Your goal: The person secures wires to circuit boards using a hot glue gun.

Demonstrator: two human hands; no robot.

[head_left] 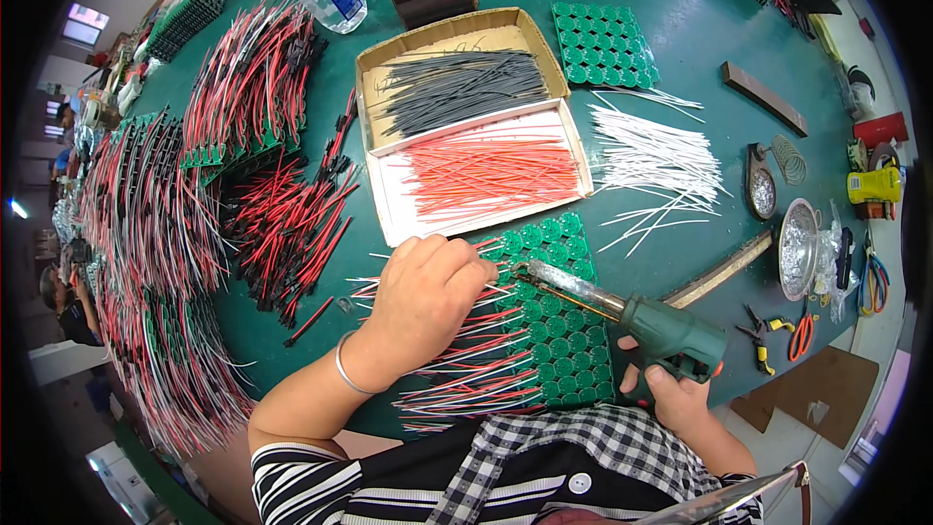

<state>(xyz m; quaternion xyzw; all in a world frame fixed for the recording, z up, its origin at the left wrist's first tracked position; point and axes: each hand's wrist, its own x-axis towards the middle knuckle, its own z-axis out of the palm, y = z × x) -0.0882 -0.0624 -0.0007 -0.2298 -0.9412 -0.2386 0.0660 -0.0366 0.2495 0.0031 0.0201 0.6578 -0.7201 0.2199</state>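
Note:
My right hand [675,394] grips the handle of a green soldering gun [671,335], its metal barrel pointing left. The gun's tip lies over a panel of round green circuit boards [569,331], right by the fingertips of my left hand [432,287]. Those fingers are pinched together on a thin wire at the panel's left side; most of it is hidden by the hand. Below, rows of red, white and black wires [476,355] stick out leftward from the panel. A metal bangle [342,365] circles my left wrist.
Ahead, a cardboard box [384,199] holds black wires [466,87] and red wires [491,175]. White wires [651,156] lie right of it, below another green panel [603,44]. Wired panels [160,214] are stacked left. A metal dish [799,248], pliers [763,335] and scissors [802,332] sit right.

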